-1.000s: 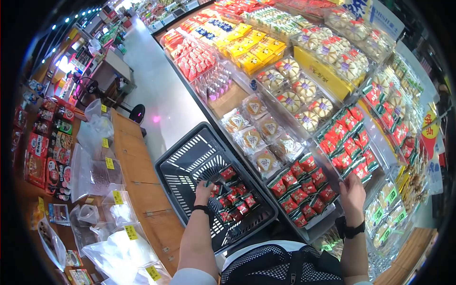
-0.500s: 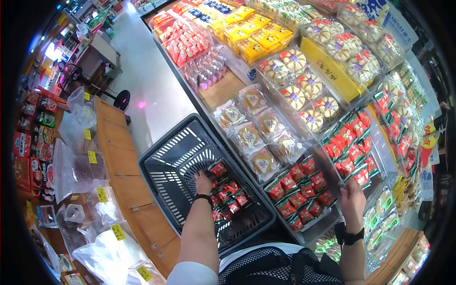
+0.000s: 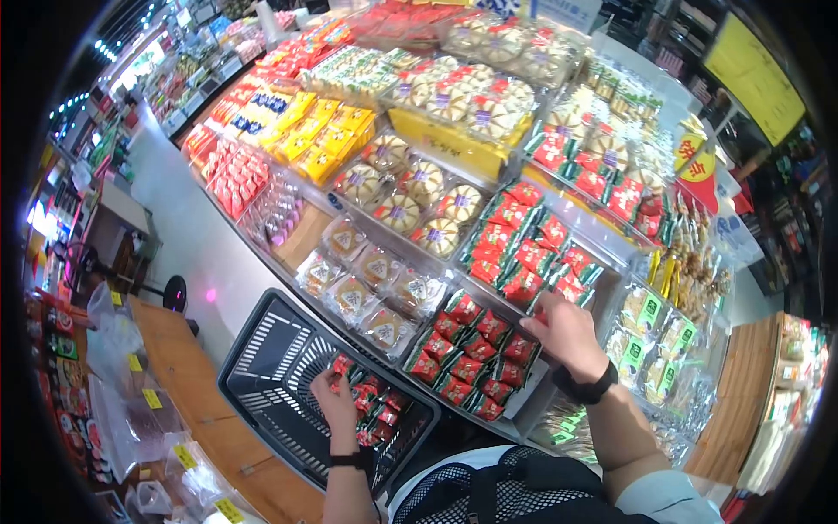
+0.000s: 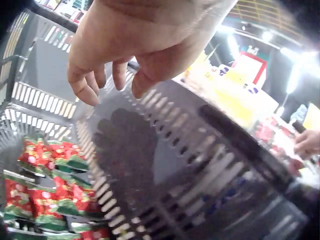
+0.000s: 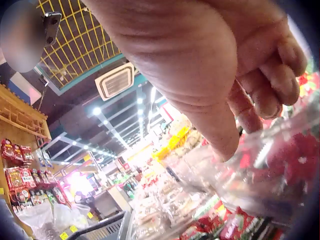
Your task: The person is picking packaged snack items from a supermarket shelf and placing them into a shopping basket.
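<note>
My left hand [image 3: 336,403] hangs over the dark basket [image 3: 247,354], beside the red and green packets [image 3: 377,410] in it. In the left wrist view the fingers of that hand [image 4: 132,50] droop loosely with nothing between them, above the packets [image 4: 47,195] and basket wall. My right hand [image 3: 569,336] is at the display, between a lower tray of red packets [image 3: 476,349] and an upper group [image 3: 515,249]. In the right wrist view its fingers [image 5: 250,112] bend loosely at a clear plastic panel [image 5: 270,165]; no packet shows in that hand, though contact with the panel is unclear.
Wrapped round cakes [image 3: 358,297] lie left of the red packets, with yellow packs [image 3: 327,131] farther back. Green-labelled bags [image 3: 646,341] are right of my right hand. A wooden counter [image 3: 192,367] runs along the left, beside the aisle floor [image 3: 188,236].
The head view has turned right, so display and basket appear farther left. My right hand has moved from the divider's near end toward the upper packets; my left hand has stayed over the basket.
</note>
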Action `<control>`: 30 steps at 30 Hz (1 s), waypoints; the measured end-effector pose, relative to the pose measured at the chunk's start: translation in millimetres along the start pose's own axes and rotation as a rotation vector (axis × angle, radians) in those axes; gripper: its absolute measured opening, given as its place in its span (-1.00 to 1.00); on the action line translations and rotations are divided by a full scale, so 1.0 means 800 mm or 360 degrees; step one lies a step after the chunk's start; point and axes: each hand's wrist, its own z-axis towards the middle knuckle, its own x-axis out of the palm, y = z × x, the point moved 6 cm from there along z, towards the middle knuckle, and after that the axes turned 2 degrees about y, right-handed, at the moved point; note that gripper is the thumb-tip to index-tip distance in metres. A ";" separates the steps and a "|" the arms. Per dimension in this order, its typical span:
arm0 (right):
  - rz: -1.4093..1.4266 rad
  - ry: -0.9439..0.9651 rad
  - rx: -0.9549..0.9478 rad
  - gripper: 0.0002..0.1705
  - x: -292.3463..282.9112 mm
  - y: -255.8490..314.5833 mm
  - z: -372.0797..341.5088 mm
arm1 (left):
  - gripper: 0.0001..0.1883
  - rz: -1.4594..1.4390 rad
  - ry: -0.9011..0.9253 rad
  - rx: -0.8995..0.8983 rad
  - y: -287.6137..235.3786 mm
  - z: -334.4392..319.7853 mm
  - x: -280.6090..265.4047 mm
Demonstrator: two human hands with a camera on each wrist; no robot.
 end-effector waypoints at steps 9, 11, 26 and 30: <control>-0.0025 -0.0827 -0.0522 -0.47 -0.056 0.055 0.085 | -0.90 -0.0403 0.0483 0.0738 -0.230 -0.107 0.015; -0.0090 -0.0865 -0.0509 -0.48 -0.045 0.058 0.108 | -0.89 -0.0505 0.0661 0.0717 -0.250 -0.133 0.026; 0.0890 -0.0409 -0.0890 -0.50 -0.021 0.074 -0.017 | -0.53 -0.1839 0.1487 -0.0396 -0.278 -0.148 0.068; 0.0646 -0.0155 -0.1218 -0.47 0.015 0.105 -0.077 | -0.52 -0.2152 0.1534 -0.0615 -0.272 -0.133 0.095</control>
